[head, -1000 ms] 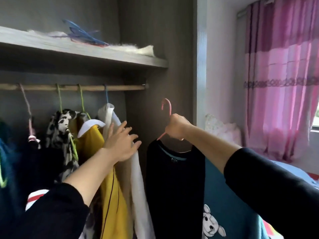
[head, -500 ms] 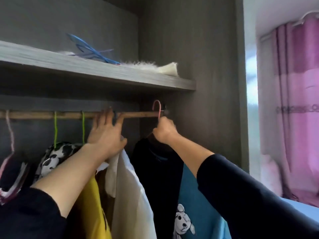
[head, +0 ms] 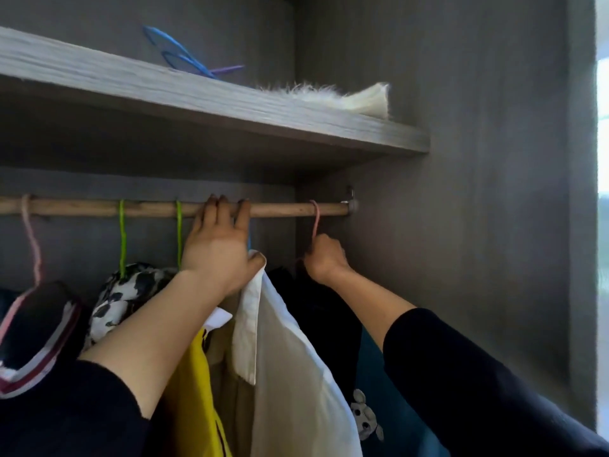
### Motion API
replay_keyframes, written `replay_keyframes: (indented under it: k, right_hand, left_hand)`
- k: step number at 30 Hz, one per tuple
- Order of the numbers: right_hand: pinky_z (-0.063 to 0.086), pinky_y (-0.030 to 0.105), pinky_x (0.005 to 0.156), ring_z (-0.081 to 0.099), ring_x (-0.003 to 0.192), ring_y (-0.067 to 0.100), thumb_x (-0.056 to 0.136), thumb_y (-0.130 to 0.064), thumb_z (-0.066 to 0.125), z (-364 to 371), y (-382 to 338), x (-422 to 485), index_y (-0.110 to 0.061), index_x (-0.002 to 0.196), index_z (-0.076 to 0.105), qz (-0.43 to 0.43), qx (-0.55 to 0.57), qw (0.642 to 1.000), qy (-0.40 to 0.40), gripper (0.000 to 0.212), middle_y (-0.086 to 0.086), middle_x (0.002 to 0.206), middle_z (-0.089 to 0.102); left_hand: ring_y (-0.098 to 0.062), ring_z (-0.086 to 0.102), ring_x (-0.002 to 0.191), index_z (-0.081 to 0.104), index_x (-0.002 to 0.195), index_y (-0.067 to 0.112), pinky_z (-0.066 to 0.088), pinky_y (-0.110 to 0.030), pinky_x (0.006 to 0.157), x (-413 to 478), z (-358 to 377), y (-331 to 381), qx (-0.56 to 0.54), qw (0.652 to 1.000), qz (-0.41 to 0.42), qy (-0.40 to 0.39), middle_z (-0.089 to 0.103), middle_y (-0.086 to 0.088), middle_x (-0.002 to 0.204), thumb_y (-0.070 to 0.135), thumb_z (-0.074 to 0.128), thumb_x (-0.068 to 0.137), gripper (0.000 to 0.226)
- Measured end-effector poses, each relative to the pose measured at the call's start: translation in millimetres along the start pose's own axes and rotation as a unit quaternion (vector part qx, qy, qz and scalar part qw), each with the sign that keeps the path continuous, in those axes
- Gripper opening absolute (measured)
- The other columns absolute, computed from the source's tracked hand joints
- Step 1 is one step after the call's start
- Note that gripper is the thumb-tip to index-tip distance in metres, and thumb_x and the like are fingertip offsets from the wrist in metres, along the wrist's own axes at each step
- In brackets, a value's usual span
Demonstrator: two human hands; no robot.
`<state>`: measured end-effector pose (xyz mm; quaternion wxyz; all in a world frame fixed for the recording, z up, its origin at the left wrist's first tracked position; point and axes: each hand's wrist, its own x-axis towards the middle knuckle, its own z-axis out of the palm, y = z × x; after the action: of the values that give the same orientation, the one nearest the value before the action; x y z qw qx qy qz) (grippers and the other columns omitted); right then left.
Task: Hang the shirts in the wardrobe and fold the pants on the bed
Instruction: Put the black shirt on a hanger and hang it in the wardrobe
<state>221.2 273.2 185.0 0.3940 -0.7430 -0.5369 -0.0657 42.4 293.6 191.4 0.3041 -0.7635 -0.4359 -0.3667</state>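
Note:
A wooden rail (head: 280,209) runs across the wardrobe under a shelf. The pink hanger (head: 315,219) hooks over the rail near its right end. My right hand (head: 324,260) grips that hanger just below the hook. From it hangs a black and teal shirt (head: 329,321) with a small white dog print. My left hand (head: 219,249) has its fingers over the rail, holding back a white shirt (head: 290,374) and its blue hanger. To the left hang a yellow shirt (head: 197,390), a black-and-white spotted shirt (head: 128,291) and a dark striped one (head: 36,328).
The grey shelf (head: 204,100) above carries blue hangers (head: 184,57) and a white furry cloth (head: 342,95). The wardrobe's side wall (head: 478,225) stands close on the right of the rail's end. Bright daylight shows at the far right edge.
The pink hanger went from below the rail up onto it. My left hand moved from the hanging shirts up to the rail. The view swung left and up, off the curtain.

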Motion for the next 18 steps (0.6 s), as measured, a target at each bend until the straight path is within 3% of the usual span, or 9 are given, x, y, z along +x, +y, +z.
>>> replay_keyframes:
  k: [4, 7, 12, 18]
  right_hand:
    - [0.045, 0.028, 0.077, 0.06, 0.106, 0.032, 0.093, -0.018, 0.048, -8.7, 2.8, -7.7, -0.007, 0.118, 0.055, -0.028, -0.048, 0.997, -0.046, 0.028, 0.016, 0.12, 0.06]
    - [0.048, 0.036, 0.088, 0.054, 0.113, 0.033, 0.094, -0.025, 0.05, -20.5, 4.7, -28.8, -0.007, 0.123, 0.048, -0.06, -0.092, 0.994, -0.027, 0.033, 0.016, 0.125, 0.055]
    - [0.04, 0.044, 0.093, 0.041, 0.121, 0.031, 0.091, -0.025, 0.054, -39.9, 5.8, -88.3, -0.009, 0.125, 0.044, -0.132, -0.176, 0.975, 0.041, 0.038, 0.013, 0.129, 0.048]
    - [0.042, 0.043, 0.094, 0.041, 0.119, 0.028, 0.09, -0.025, 0.052, -67.8, 12.4, -197.5, -0.008, 0.128, 0.044, -0.139, -0.141, 0.979, 0.051, 0.042, 0.009, 0.126, 0.049]
  left_hand:
    - [-0.032, 0.004, 0.144, 0.003, 0.151, 0.018, 0.009, -0.043, 0.116, -2.2, -0.1, -1.5, -0.015, 1.0, -0.006, -0.016, 0.008, -0.017, 0.156, 0.054, 0.049, 0.086, 0.088]
    - [-0.031, 0.002, 0.145, 0.007, 0.151, 0.021, 0.006, -0.043, 0.117, -2.8, -9.4, 0.6, -0.055, 0.997, -0.03, -0.045, 0.008, -0.017, 0.157, 0.053, 0.052, 0.085, 0.087]
    - [-0.037, 0.033, 0.131, 0.025, 0.147, 0.018, 0.021, -0.046, 0.11, -32.9, -31.3, 25.2, -0.08, 0.996, -0.029, -0.035, 0.04, -0.021, 0.14, 0.046, 0.049, 0.086, 0.072]
    - [-0.033, 0.038, 0.13, 0.047, 0.135, 0.015, 0.016, -0.044, 0.113, -97.3, -62.9, 55.0, -0.152, 0.988, 0.035, -0.015, 0.044, -0.015, 0.141, 0.032, 0.051, 0.089, 0.05]
